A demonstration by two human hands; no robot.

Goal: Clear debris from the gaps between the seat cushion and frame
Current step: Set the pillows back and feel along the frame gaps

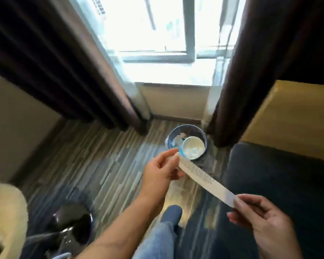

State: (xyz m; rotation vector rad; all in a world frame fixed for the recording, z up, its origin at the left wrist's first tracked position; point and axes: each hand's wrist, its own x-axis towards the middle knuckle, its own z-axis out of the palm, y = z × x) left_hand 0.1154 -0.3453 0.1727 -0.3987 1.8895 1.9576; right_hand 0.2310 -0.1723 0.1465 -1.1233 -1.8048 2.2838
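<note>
The right hand [266, 219] is pinching the near end of a long pale comb [204, 176] between thumb and fingers, while the left hand [161, 171] is gripping the far end with its fingertips, so both hands are grasping the one tool. The comb's long axis is running diagonally, from the right hand low and close to the body up and away toward the waste bin [186, 142]. Its fine teeth are showing along the upper edge; whether any lint is caught in them is too blurred to tell.

Taking the bin as the mark: the comb's far tip is hanging just at the bin's near rim, the left hand being the nearer of the two to it. The dark blue seat cushion [281, 174] is lying to the right of the bin, with the yellow frame [292, 118] rising behind it. A white cup [193, 147] is sitting inside the bin. The likely step is stripping debris off the comb into the bin.
</note>
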